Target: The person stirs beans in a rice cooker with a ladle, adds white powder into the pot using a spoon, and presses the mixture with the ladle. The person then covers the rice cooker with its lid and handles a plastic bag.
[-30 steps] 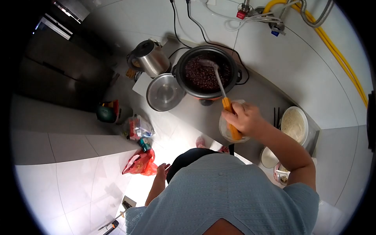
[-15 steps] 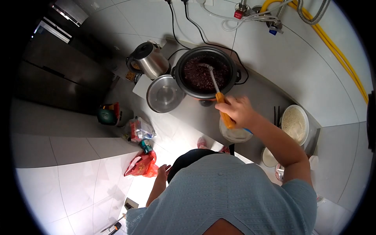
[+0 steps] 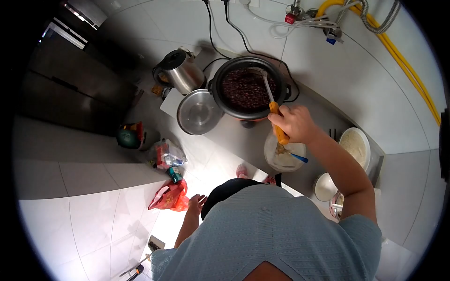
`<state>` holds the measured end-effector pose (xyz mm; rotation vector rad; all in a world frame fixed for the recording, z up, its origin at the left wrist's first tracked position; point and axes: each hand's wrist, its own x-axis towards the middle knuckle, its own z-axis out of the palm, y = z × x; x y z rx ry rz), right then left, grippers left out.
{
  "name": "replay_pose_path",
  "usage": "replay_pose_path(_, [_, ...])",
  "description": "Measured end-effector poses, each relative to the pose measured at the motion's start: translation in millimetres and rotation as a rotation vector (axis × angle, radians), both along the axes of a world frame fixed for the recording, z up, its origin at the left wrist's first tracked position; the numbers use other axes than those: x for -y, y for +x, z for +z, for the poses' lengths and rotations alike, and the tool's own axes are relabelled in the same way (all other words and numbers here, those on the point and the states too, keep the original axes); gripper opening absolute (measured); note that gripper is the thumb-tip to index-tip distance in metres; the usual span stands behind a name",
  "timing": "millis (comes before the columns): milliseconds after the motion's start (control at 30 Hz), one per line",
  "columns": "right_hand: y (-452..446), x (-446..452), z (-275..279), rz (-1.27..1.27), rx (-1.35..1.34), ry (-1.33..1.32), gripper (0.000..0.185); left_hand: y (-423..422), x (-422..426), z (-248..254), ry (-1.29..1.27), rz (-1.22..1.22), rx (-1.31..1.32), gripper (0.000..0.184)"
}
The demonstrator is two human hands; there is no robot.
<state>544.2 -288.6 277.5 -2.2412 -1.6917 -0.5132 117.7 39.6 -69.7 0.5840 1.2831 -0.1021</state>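
My right hand (image 3: 296, 123) is wrapped around the yellow-orange handle of a metal spatula (image 3: 268, 87). Its blade rests in dark red beans (image 3: 241, 93), toward the upper right inside the black electric pot (image 3: 224, 110); part of the blade is sunk in them. Below that hand sits a bowl of whitish contents (image 3: 277, 160), with a blue-handled utensil (image 3: 297, 157) lying across it. My left hand (image 3: 197, 203) hangs low beside my body, away from the counter, fingers apart and holding nothing.
A steel kettle (image 3: 183, 75) and a metal lid (image 3: 199, 114) are left of the pot. On the right are a basin of pale grain or flour (image 3: 352, 145), a white bowl (image 3: 325, 187) and dark chopsticks (image 3: 332, 134). Power cords (image 3: 243, 44) run behind the pot. Bags (image 3: 171, 196) lie on the floor.
My right hand has moved right and slightly up, drawing the spatula to the right side of the pot. More of the bowl and blue-handled utensil shows below it. My left hand stays nearly still.
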Motion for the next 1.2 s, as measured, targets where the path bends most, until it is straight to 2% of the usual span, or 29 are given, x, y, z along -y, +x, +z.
replay_pose_path(100, [0.4, -3.8, 0.2, -0.005, -0.093, 0.054, 0.024, 0.2, 7.2, 11.2, 0.058, -0.016, -0.040, 0.039])
replay_pose_path(200, [5.2, -14.8, 6.1, -0.094, -0.405, 0.544, 0.022, 3.8, 22.8, 39.6, 0.155, -0.058, -0.099, 0.038])
replay_pose_path(233, [7.0, -14.1, 12.0, -0.093, -0.403, 0.543, 0.022, 5.5, 26.9, 45.1, 0.185, -0.064, -0.091, 0.037])
replay_pose_path(300, [8.7, -10.1, 29.4, -0.470, -1.181, 0.646, 0.019, 7.0, 31.7, 54.6, 0.245, -0.079, -0.081, 0.036])
replay_pose_path(333, [13.7, -7.2, 30.3, -0.433, -1.303, 0.770, 0.020, 9.0, 31.6, 57.7, 0.260, -0.084, -0.077, 0.035])
replay_pose_path(367, [17.4, -4.3, 28.2, -0.434, -1.302, 0.770, 0.020, 11.1, 31.5, 60.8, 0.275, -0.089, -0.073, 0.035])
replay_pose_path(433, [21.4, -2.3, 24.2, -0.434, -1.384, 0.984, 0.021, 16.3, 26.8, 60.0, 0.264, -0.159, -0.171, 0.036])
replay_pose_path(467, [20.0, -0.4, 25.4, -0.433, -1.384, 0.983, 0.021, 16.7, 24.5, 57.1, 0.260, -0.181, -0.203, 0.036])
replay_pose_path(533, [10.6, 2.7, 33.2, -0.398, -1.354, 0.989, 0.019, 14.3, 21.3, 45.0, 0.193, -0.047, -0.110, 0.040])
replay_pose_path(667, [-0.1, 13.2, 30.7, -0.293, -1.266, 0.933, 0.014, 15.1, 20.5, 44.9, 0.150, -0.029, -0.089, 0.038])
replay_pose_path(733, [-7.6, 20.2, 37.9, -0.243, -1.161, 0.723, 0.012, 20.4, 24.3, 54.9, 0.160, -0.052, -0.126, 0.036])
replay_pose_path(767, [-10.9, 23.1, 39.3, -0.246, -1.161, 0.724, 0.012, 19.5, 23.9, 53.0, 0.159, -0.054, -0.126, 0.036])
replay_pose_path(833, [-14.6, 27.7, 41.9, -0.149, -0.948, 0.595, 0.012, 13.5, 19.1, 39.3, 0.174, -0.122, -0.118, 0.036])
replay_pose_path(867, [-14.4, 29.7, 43.8, -0.151, -0.947, 0.596, 0.012, 9.6, 15.0, 28.5, 0.174, -0.124, -0.118, 0.036])
replay_pose_path(900, [-14.0, 31.6, 46.0, -0.056, -0.713, 0.540, 0.014, -0.1, 6.9, 4.7, 0.110, -0.088, -0.075, 0.036])
replay_pose_path(933, [-14.2, 33.2, 48.4, 0.037, -0.479, 0.480, 0.016, 0.2, 5.8, 3.0, 0.046, -0.053, -0.033, 0.037])
replay_pose_path(967, [-15.6, 34.6, 51.8, 0.036, -0.478, 0.480, 0.016, 0.2, 5.8, 1.3, 0.046, -0.054, -0.033, 0.037])
replay_pose_path(1033, [-21.2, 38.1, 57.9, 0.092, -0.439, 0.433, 0.024, 15.7, 15.5, 28.2, 0.126, -0.069, -0.096, 0.036])
replay_pose_path(1167, [-27.2, 40.8, 59.8, 0.085, -0.365, 0.349, 0.020, 27.0, 19.4, 43.7, 0.157, -0.109, -0.129, 0.037])
replay_pose_path(1200, [-26.5, 39.7, 53.8, 0.045, -0.237, 0.244, 0.023, 27.3, 18.9, 42.3, 0.159, -0.120, -0.127, 0.036])
